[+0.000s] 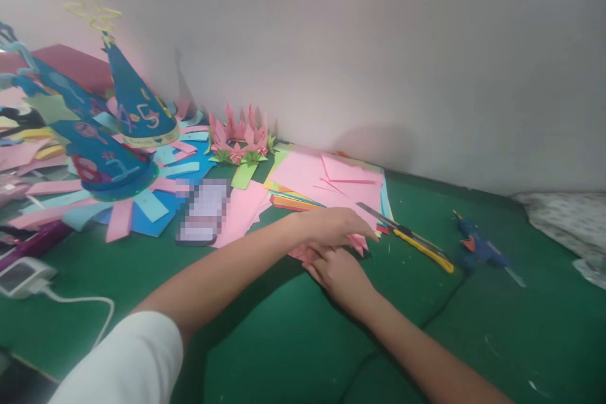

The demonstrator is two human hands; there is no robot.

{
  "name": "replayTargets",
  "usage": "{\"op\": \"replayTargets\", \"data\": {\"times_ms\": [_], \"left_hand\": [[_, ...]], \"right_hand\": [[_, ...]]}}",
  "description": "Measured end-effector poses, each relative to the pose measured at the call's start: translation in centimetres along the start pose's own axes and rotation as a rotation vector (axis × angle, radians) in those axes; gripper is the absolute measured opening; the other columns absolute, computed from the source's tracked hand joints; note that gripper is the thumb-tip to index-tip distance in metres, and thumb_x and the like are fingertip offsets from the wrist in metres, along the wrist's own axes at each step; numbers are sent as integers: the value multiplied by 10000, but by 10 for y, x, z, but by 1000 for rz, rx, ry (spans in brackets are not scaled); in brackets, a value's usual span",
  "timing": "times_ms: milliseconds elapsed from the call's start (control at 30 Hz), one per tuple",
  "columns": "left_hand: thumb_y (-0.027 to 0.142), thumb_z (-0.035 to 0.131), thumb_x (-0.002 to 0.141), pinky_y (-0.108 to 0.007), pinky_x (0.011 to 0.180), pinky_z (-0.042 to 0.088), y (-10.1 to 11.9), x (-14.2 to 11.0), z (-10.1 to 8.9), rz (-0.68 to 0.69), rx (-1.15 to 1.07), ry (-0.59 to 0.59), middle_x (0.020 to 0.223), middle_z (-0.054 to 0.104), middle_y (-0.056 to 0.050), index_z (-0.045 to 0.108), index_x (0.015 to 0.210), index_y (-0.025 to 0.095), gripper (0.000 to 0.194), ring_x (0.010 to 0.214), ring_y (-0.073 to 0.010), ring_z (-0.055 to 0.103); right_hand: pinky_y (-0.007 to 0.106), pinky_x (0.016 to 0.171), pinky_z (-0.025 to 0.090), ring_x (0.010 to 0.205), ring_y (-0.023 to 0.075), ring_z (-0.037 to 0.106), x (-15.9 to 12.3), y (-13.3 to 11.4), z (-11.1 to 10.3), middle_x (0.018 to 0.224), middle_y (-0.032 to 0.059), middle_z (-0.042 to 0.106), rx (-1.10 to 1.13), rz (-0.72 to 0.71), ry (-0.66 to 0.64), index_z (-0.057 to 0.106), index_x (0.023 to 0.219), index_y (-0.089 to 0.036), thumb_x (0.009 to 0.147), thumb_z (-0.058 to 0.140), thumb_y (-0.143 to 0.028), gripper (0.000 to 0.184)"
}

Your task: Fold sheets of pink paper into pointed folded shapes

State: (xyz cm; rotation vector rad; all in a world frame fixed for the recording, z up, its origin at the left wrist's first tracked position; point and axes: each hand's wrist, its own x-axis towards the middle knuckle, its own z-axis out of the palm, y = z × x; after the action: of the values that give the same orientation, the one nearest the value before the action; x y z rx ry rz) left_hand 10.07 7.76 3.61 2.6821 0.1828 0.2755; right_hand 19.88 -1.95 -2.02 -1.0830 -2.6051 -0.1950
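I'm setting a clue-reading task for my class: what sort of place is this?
Probably a papercraft workspace: the green table holds a glue gun, a yellow-handled snap-off knife and a pink paper crown.

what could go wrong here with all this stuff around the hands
The utility knife lies close to the left hand, with what looks like its blade end over the paper stack, so a careless reach might cut a finger.

The cord of the glue gun passes beneath the right forearm; an arm movement could snag it and drag the gun.
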Motion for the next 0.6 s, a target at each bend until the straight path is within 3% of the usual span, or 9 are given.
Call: {"op": "replayTargets", "data": {"times_ms": [100, 200, 367, 467, 600], "left_hand": [[21, 547, 774, -267, 898, 406, -5, 17, 1, 22, 10, -134, 1217, 597, -53, 533, 1214, 184, 470, 1067, -177, 542], [45, 610, 742, -265, 756, 422, -5, 28, 6, 58, 141, -225, 1103, 623, -67, 591, 1104, 184, 388, 949, -183, 570], [88, 585, 764, -271, 538, 328, -2, 34, 13, 33, 373, -226, 1030, 574, -75, 604, 898, 177, 161, 815, -182, 555], [79, 566, 758, -286, 507, 286, -1, 36, 10, 59, 391, -225, 1035, 569, -83, 576, 924, 159, 184, 767, -179, 547], [41, 517, 765, -292, 511, 281, -3, 36, 6, 70, 406, -250, 852, 601, -72, 543, 999, 149, 260, 698, -185, 537]], "right_hand": [[372, 724, 458, 865, 255, 578, -2, -2, 2, 962, 160, 655, -56, -44, 10, 675, 973, -81, 902, 463, -189, 248], [360, 693, 431, 789, 242, 571, -2, -6, 0, 830, 120, 652, -29, -21, -4, 694, 860, -110, 878, 500, -205, 217], [341, 710, 387, 799, 226, 536, 0, -13, -11, 783, 95, 618, 22, 51, -37, 697, 781, -155, 852, 518, -210, 200], [329, 693, 367, 795, 222, 516, -1, -14, -15, 770, 91, 600, 14, 75, -41, 699, 805, -165, 857, 510, -224, 204], [317, 645, 367, 714, 205, 505, -2, -11, -19, 722, 88, 580, -17, 111, -38, 695, 838, -150, 864, 490, -225, 220]]}}
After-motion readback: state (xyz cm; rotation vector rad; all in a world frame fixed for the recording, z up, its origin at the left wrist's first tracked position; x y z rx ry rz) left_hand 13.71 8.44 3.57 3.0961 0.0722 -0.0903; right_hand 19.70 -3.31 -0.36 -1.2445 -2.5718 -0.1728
